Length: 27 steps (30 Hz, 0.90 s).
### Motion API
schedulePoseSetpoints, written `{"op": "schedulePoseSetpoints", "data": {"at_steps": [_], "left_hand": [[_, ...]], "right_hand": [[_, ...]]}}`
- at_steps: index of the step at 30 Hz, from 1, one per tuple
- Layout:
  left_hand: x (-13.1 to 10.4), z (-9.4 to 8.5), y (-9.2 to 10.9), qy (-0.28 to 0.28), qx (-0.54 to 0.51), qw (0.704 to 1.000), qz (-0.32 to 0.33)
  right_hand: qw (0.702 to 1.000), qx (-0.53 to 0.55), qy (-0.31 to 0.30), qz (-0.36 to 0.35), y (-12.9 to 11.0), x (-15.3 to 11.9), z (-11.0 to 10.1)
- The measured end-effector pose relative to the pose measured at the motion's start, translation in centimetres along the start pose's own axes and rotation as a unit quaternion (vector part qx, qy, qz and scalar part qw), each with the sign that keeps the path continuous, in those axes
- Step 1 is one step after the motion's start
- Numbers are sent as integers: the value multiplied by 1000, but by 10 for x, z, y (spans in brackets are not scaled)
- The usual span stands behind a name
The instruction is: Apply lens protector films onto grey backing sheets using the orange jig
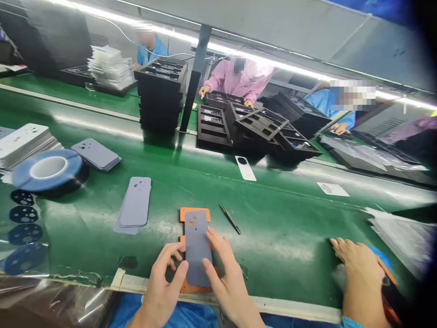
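Observation:
A grey phone back panel (198,255) with several camera holes near its top lies over an orange fixture (184,213). My left hand (165,273) is at the panel's left side, fingers curled and thumb at its edge. Along the right edge, my right hand (225,275) has its fingers against the panel and its thumb over the face. Most of the fixture is hidden beneath the panel and my hands. Just right of the fixture, dark tweezers (231,219) lie on the green bench.
Grey panels (136,202) are stacked at left, with more panels (99,154) behind. A blue tape roll (48,171) carries black camera-shaped pieces (23,214). Black trays (213,125) stand at the back. A co-worker's hand (358,262) rests at right, near plastic sheets (403,237).

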<state>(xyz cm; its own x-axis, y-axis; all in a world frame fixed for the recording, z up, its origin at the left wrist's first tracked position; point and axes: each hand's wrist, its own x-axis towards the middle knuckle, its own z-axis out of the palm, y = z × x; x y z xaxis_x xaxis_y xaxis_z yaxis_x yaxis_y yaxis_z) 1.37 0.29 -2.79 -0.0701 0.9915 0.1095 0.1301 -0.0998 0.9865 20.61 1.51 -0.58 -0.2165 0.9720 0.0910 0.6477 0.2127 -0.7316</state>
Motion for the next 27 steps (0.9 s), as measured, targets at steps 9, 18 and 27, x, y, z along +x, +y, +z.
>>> {"op": "schedulePoseSetpoints", "data": {"at_steps": [9, 18, 27], "left_hand": [[14, -16, 2, 32, -187, 963, -189], [24, -39, -7, 120, -186, 969, -110], [-28, -149, 1, 417, 220, 879, 78]], "right_hand": [[993, 68, -85, 33, -25, 19, -1], [958, 231, -142, 89, -2, 119, 10], [985, -25, -4, 168, 44, 311, -21]]}}
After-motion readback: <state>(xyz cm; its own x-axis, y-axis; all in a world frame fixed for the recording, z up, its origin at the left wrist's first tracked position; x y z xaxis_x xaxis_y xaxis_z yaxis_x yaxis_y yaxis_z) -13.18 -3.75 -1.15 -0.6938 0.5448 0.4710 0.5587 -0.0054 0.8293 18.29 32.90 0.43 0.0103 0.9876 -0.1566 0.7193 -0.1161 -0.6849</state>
